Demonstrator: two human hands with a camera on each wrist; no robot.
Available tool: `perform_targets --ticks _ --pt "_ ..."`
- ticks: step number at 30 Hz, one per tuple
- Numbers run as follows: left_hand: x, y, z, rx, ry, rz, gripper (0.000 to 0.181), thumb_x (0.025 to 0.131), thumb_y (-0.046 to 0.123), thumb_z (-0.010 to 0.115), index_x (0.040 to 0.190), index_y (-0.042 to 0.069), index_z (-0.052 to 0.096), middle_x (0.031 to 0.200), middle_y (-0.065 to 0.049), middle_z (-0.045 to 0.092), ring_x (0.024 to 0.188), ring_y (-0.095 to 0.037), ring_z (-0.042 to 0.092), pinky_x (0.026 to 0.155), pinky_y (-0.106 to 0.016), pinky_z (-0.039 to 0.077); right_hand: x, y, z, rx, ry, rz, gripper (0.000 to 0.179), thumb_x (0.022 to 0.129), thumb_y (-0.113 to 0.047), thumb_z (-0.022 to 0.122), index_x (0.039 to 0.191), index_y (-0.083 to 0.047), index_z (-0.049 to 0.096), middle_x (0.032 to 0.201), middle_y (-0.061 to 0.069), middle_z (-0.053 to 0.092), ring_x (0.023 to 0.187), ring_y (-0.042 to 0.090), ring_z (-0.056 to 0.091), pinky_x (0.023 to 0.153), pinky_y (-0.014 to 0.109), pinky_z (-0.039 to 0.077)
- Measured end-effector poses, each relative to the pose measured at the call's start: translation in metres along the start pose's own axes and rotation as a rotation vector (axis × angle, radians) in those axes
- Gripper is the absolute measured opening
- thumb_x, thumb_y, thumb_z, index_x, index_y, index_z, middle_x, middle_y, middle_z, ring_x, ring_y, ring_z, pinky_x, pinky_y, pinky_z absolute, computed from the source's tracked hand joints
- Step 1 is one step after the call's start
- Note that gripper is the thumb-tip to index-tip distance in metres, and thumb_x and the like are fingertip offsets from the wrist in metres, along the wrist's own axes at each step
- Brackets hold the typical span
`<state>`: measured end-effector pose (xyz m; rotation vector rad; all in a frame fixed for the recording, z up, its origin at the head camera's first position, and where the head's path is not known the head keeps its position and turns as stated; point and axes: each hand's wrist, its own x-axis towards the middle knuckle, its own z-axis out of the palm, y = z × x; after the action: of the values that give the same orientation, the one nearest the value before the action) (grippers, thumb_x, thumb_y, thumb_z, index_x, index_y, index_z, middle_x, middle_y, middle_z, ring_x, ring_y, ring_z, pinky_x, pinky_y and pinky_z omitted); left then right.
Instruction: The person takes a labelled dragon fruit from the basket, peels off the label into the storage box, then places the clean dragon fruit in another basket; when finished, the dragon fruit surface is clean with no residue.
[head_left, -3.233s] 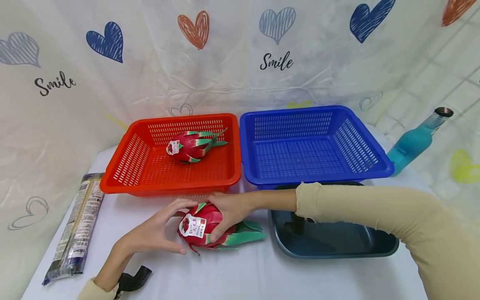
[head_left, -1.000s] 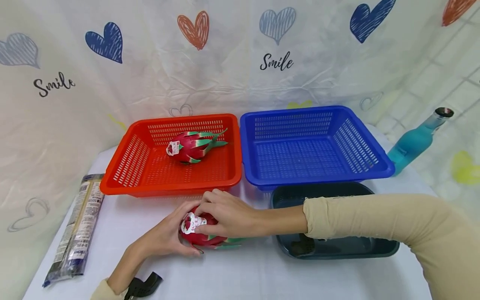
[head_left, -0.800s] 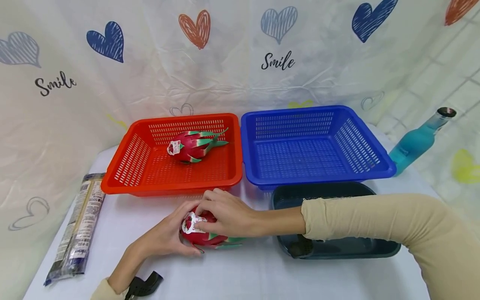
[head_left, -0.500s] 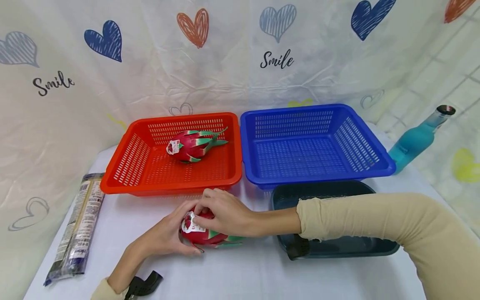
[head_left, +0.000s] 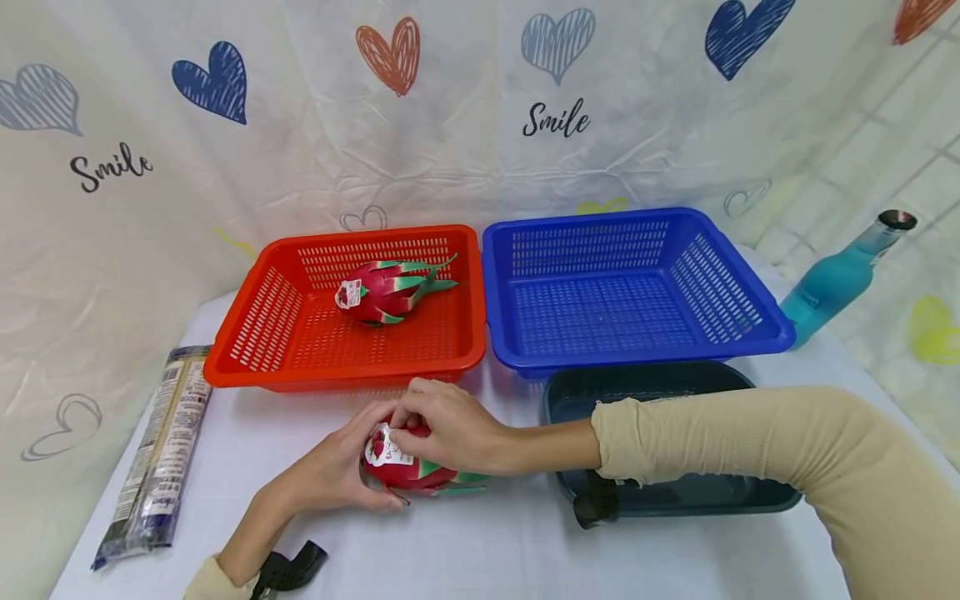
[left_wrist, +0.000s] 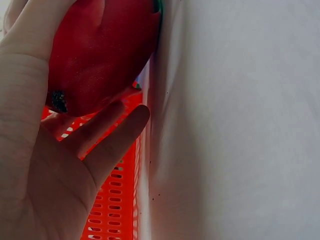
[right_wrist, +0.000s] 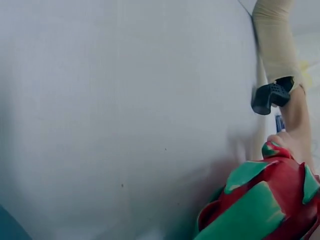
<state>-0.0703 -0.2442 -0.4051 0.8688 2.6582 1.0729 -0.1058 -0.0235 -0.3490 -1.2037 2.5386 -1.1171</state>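
In the head view a red dragon fruit (head_left: 408,477) with green scales lies on the white table before the red basket. My left hand (head_left: 339,465) grips its left end, thumb at the near side and fingers along the far side. A white label sticker (head_left: 386,448) is on the fruit's upper face. Reaching across from the right, my right hand (head_left: 450,429) has curled fingers, with thumb and fingertips pinching at the sticker's upper right edge. The left wrist view shows the smooth red end of the dragon fruit (left_wrist: 105,55); green-tipped scales of the dragon fruit (right_wrist: 280,200) fill the right wrist view's lower corner.
A red basket (head_left: 345,372) holding a second dragon fruit (head_left: 386,292) stands behind the hands. Right of it is a blue basket (head_left: 637,354), with a dark tray (head_left: 712,500) under my right forearm. A blue bottle (head_left: 832,279) stands far right; long packets (head_left: 157,450) lie left.
My left hand has come in from the left and taken hold of the fruit's end. My right hand has moved left from the fruit's body to the sticker, its thumb now slightly higher.
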Motion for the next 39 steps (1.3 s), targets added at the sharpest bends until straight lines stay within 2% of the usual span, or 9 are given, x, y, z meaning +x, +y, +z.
perform_targets --ticks 6,10,22,29,34,39 --pt "0.001 0.000 -0.001 0.010 0.000 0.002 0.108 0.065 0.052 0.085 0.150 0.031 0.022 0.142 0.009 0.042 0.128 -0.008 0.046 0.100 -0.031 0.051 -0.001 0.004 0.004 0.117 0.033 -0.065 0.004 0.088 -0.015 0.068 0.086 -0.013 0.071 0.081 -0.003 0.058 0.075 0.003 0.050 0.063 0.012 0.044" --pt "0.001 0.000 0.000 -0.007 -0.002 -0.007 0.108 0.065 0.051 0.086 0.150 0.031 0.022 0.143 0.009 0.042 0.129 -0.008 0.046 0.099 -0.029 0.052 -0.002 0.007 0.007 0.151 0.050 -0.074 0.003 0.088 -0.014 0.067 0.086 -0.012 0.069 0.080 -0.002 0.057 0.075 0.003 0.048 0.061 0.012 0.043" --pt "0.000 -0.002 0.000 -0.028 0.004 -0.032 0.107 0.066 0.057 0.083 0.149 0.032 0.022 0.143 0.010 0.042 0.128 -0.009 0.047 0.095 -0.027 0.054 0.000 0.015 0.015 0.194 0.117 -0.111 0.004 0.086 -0.013 0.068 0.087 -0.009 0.069 0.080 0.001 0.055 0.072 0.004 0.047 0.059 0.012 0.043" --pt "0.001 -0.003 0.001 -0.053 0.020 -0.045 0.107 0.063 0.052 0.087 0.148 0.034 0.025 0.141 0.015 0.043 0.126 -0.007 0.049 0.095 -0.027 0.054 0.001 0.018 0.017 0.208 0.139 -0.129 0.004 0.086 -0.013 0.068 0.085 -0.009 0.069 0.077 0.000 0.054 0.069 0.005 0.045 0.058 0.012 0.041" --pt "0.001 -0.002 0.001 -0.047 0.018 -0.025 0.107 0.064 0.049 0.087 0.149 0.032 0.024 0.141 0.010 0.044 0.125 -0.009 0.050 0.094 -0.028 0.054 0.001 0.016 0.017 0.217 0.137 -0.106 0.003 0.086 -0.013 0.068 0.087 -0.010 0.068 0.079 0.001 0.055 0.072 0.003 0.046 0.059 0.012 0.043" --pt "0.000 -0.001 0.001 -0.068 0.025 -0.030 0.105 0.064 0.046 0.088 0.148 0.034 0.025 0.141 0.012 0.044 0.124 -0.009 0.050 0.094 -0.027 0.054 0.000 0.016 0.017 0.229 0.131 -0.085 0.003 0.086 -0.013 0.067 0.088 -0.011 0.068 0.081 0.001 0.056 0.074 0.003 0.048 0.061 0.012 0.045"
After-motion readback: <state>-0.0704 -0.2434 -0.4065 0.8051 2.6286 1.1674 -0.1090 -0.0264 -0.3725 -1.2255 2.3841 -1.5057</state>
